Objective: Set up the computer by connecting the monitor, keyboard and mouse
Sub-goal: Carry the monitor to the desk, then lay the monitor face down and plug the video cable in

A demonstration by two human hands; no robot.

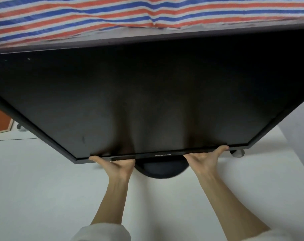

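A large black monitor (147,94) with a dark, switched-off screen fills most of the view, held up above a white floor. Its round black stand base (162,169) shows just under the bottom bezel, between my hands. My left hand (116,166) grips the bottom edge left of centre, thumb on the front bezel and fingers hidden behind. My right hand (206,158) grips the same edge right of centre in the same way. No keyboard or mouse is in view.
A red, white and blue striped tarpaulin (95,16) hangs behind the monitor's top edge. White floor (43,188) lies below. Small caster wheels (238,153) peek out beside the monitor at right and at left (21,128). An orange board (0,119) is at far left.
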